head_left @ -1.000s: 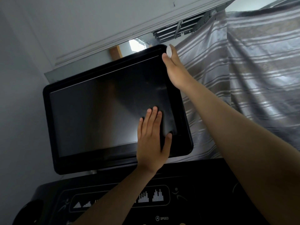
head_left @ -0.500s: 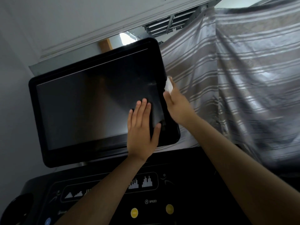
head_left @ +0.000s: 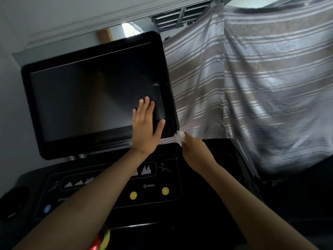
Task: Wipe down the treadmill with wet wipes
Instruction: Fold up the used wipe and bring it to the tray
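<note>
The left hand (head_left: 146, 130) lies flat with straight fingers on the lower right part of the treadmill's dark screen (head_left: 93, 101), thumb spread toward the frame. The right hand (head_left: 196, 152) pinches a crumpled white wet wipe (head_left: 179, 137) at the screen's lower right corner, just beside the left thumb. Below both forearms sits the black console (head_left: 153, 204) with two yellow buttons (head_left: 133, 195). A striped curtain (head_left: 252, 87) hangs to the right.

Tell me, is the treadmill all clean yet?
Not yet. The right edge of the screen looks done: the wet wipe slid down it from the top corner. Now the right hand pinches it at the bottom corner while the flat left hand steadies the screen. The button panel below is left to do.
</note>
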